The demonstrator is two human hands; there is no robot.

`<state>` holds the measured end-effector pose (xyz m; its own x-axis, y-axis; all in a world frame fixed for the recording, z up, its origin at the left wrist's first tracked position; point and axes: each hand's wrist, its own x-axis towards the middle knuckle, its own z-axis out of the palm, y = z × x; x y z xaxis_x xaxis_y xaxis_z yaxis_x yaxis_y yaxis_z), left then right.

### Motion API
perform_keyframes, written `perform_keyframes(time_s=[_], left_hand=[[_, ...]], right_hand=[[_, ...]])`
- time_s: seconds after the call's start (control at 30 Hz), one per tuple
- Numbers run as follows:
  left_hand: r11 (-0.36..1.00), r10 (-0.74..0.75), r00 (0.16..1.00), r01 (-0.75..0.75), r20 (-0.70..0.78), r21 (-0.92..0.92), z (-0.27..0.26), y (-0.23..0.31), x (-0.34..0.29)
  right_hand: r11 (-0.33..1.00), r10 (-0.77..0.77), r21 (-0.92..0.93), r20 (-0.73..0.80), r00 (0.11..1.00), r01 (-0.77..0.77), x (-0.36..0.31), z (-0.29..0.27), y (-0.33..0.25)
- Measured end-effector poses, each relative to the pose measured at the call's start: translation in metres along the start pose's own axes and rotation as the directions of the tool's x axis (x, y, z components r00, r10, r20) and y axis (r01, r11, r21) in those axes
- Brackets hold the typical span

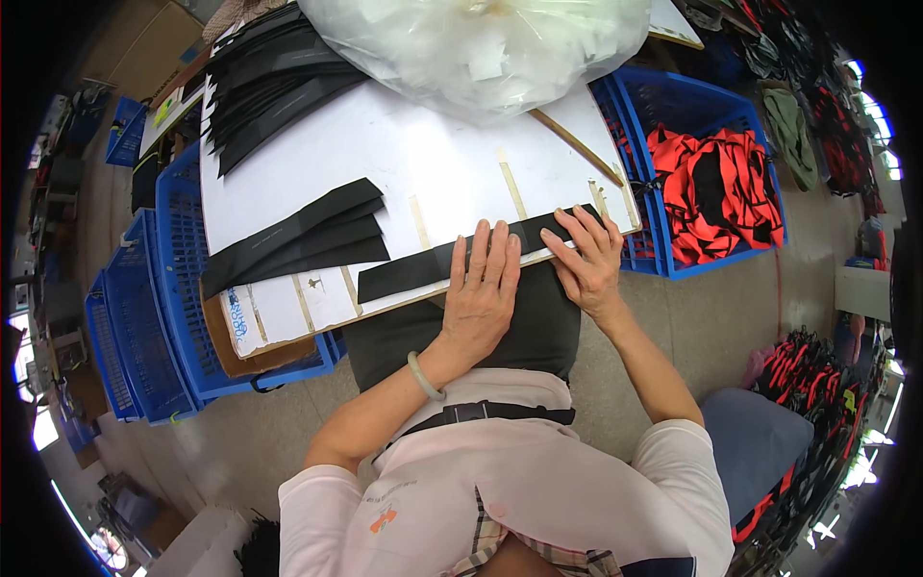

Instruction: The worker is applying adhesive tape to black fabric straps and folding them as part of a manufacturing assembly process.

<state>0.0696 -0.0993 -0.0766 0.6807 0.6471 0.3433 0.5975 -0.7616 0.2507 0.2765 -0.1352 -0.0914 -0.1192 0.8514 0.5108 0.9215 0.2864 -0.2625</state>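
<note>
The black strip (461, 258) lies along the near edge of the white board (423, 163), right in front of you, so both hands can press it without reaching. Your left hand (481, 288) lies flat and open on its middle, fingers spread, pinning it rather than gripping it. Your right hand (588, 258) rests open on the strip's right end, fingertips down, closed round nothing; it seems to keep that end flush with the board's edge.

Left of the strip, a fanned stack (298, 240) of like strips sits on the board, near enough to draw from. A second pile (269, 87) lies at the far left corner, out of the way. A clear bag (481, 43) weighs on the far edge. Blue crates (163, 288) flank the board; the right crate (711, 192) holds red and black pieces.
</note>
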Motion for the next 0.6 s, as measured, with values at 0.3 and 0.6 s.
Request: perform_keyframes(time_s=[0.3, 0.6], left_hand=[[1.0, 0.0, 1.0, 0.0, -0.006, -0.031, 0.003, 0.0001, 0.0002], [1.0, -0.023, 0.999, 0.023, -0.046, 0.002, 0.0026, 0.0023, 0.0011]], right_hand=[[1.0, 0.012, -0.009, -0.008, 1.0, -0.012, -0.0007, -0.0001, -0.0001], [1.0, -0.017, -0.004, -0.016, 1.0, 0.017, 0.0013, 0.0006, 0.0007]])
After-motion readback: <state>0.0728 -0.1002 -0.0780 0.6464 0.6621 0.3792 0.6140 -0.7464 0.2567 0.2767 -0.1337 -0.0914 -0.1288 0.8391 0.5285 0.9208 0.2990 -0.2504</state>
